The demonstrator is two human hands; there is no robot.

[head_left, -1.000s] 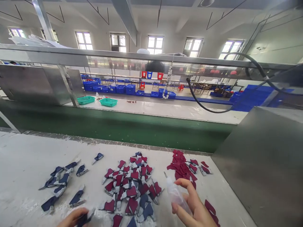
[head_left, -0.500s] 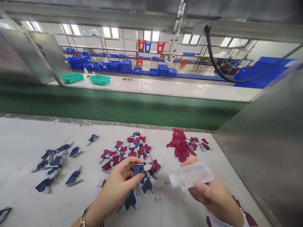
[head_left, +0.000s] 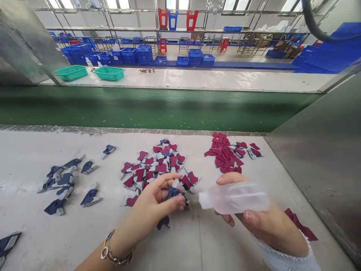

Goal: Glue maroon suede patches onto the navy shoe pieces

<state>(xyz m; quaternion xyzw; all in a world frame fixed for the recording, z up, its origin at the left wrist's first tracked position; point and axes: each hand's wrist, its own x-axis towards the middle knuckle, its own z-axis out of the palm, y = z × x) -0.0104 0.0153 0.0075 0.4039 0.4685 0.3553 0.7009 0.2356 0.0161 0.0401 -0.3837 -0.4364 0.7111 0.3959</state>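
Observation:
My left hand is closed around a small navy-and-grey plastic part, held between thumb and fingers over the table. In my right hand lies a translucent squeeze bottle, on its side with its white tip pointing left at the left hand. The two hands are apart. Behind the left hand spreads a pile of maroon-and-grey parts. Beyond the bottle lies a heap of flat maroon pieces. A dark part sits below my left fingers, partly hidden.
Several navy-and-grey parts lie on the white table at left. A metal panel bounds the right side. Past the table runs a green belt, with green trays beyond. More maroon pieces lie beside the right wrist.
The held part has turned in my left fingers. My right hand has brought the bottle nearer level, and it shows more sharply. The camera view has tilted down.

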